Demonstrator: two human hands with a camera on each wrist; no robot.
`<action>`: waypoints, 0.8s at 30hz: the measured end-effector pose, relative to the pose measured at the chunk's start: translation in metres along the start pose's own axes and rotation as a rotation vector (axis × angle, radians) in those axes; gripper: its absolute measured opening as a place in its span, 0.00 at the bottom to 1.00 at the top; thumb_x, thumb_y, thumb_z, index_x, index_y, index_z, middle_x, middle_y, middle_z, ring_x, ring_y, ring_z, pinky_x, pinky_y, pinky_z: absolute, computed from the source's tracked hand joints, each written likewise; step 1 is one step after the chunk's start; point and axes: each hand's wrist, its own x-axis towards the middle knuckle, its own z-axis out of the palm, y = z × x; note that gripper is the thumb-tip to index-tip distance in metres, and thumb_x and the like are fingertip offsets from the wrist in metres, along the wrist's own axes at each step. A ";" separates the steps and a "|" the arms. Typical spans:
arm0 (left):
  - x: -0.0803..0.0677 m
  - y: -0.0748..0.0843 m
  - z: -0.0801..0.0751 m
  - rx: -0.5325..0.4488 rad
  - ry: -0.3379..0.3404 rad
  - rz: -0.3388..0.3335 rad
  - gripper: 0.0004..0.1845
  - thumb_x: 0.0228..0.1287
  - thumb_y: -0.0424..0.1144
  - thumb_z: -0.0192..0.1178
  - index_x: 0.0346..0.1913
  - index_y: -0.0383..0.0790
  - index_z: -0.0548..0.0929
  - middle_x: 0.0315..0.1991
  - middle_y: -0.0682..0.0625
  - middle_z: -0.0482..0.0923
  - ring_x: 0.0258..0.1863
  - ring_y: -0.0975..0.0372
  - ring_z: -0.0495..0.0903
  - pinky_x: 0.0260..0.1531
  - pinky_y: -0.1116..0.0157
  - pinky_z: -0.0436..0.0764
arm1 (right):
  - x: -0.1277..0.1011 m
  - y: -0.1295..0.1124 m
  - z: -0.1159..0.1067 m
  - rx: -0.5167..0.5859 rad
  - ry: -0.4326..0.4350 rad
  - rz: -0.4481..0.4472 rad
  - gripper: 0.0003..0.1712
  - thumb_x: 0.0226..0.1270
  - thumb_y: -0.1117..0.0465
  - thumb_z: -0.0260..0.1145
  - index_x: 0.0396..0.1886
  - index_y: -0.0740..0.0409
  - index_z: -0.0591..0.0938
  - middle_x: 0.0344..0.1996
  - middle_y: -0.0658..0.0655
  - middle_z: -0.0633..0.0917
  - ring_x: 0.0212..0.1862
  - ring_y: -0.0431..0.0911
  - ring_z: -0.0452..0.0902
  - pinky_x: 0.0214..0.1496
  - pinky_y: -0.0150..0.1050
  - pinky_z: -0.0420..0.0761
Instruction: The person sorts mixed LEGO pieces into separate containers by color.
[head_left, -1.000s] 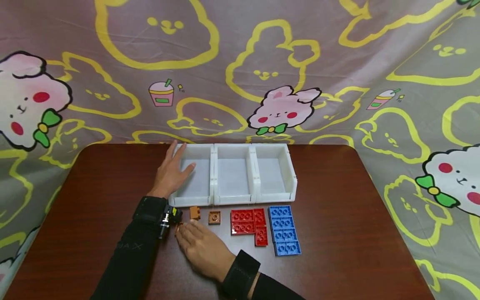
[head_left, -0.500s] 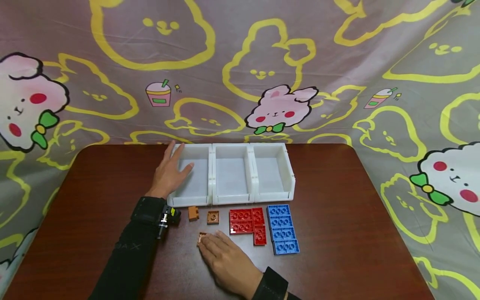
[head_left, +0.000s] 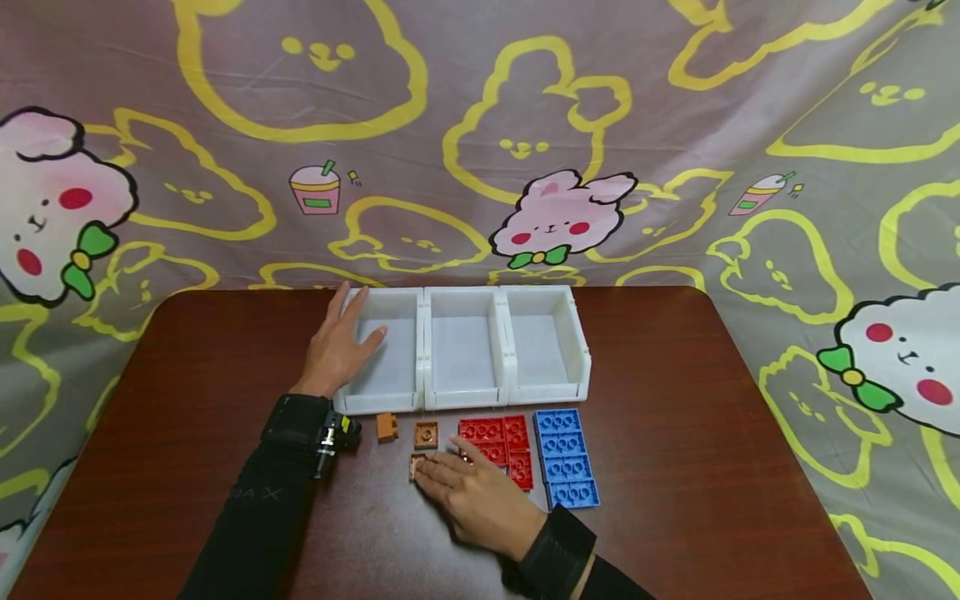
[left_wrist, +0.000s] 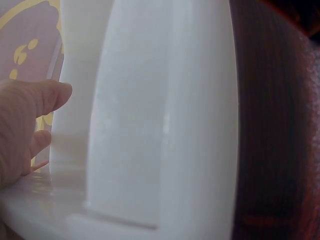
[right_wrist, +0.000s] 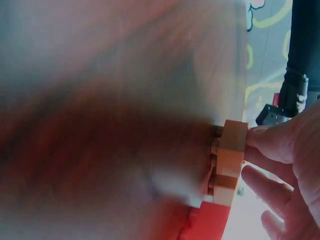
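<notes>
Fingers of the right hand are laid straight against an orange brick, a white bin beside the spread left hand.

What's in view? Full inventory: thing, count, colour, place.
White bins: 3, white, side by side at the table's far edge
Orange-brown bricks: 3, orange-brown, two just in front of the bins, one at the right hand's fingertips
Red bricks: apparently 4, red, left of the blue ones, partly hidden by the right hand
Blue bricks: 4, blue, in a column
Table: 1, reddish brown, under everything
Backdrop: grey-pink cartoon cloth, behind the table, panel count unclear
Wristbands: 2, black, one per wrist
Sleeves: 2, black, both arms
Left hand: 1, bare, at the left bin
Right hand: 1, bare, touching an orange-brown brick
</notes>
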 end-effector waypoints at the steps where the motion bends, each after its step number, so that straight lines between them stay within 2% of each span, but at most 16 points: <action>1: 0.000 0.000 0.000 0.000 0.000 0.000 0.41 0.71 0.53 0.55 0.79 0.49 0.47 0.78 0.49 0.31 0.66 0.35 0.59 0.53 0.37 0.67 | 0.000 0.002 -0.001 0.000 -0.001 -0.002 0.25 0.63 0.59 0.64 0.62 0.52 0.80 0.59 0.50 0.80 0.64 0.44 0.71 0.70 0.51 0.58; 12: 0.000 0.001 -0.001 -0.002 0.001 0.003 0.41 0.71 0.52 0.55 0.79 0.49 0.48 0.78 0.48 0.32 0.65 0.35 0.61 0.51 0.38 0.69 | 0.001 0.007 -0.001 0.006 -0.017 0.000 0.25 0.64 0.59 0.63 0.62 0.54 0.79 0.60 0.52 0.79 0.64 0.44 0.71 0.71 0.51 0.56; 17: 0.001 0.000 -0.001 -0.002 0.000 0.003 0.41 0.71 0.53 0.55 0.79 0.49 0.48 0.78 0.49 0.32 0.65 0.35 0.61 0.50 0.38 0.70 | 0.004 0.005 -0.003 -0.006 0.010 -0.001 0.26 0.63 0.59 0.64 0.62 0.55 0.79 0.61 0.53 0.78 0.65 0.45 0.70 0.71 0.49 0.56; 24: 0.000 0.000 0.000 0.003 -0.001 -0.003 0.41 0.71 0.53 0.55 0.79 0.50 0.48 0.78 0.50 0.31 0.67 0.36 0.59 0.53 0.38 0.68 | 0.034 -0.004 -0.005 -0.006 0.056 0.055 0.25 0.67 0.58 0.60 0.64 0.56 0.77 0.62 0.57 0.76 0.66 0.50 0.68 0.70 0.47 0.59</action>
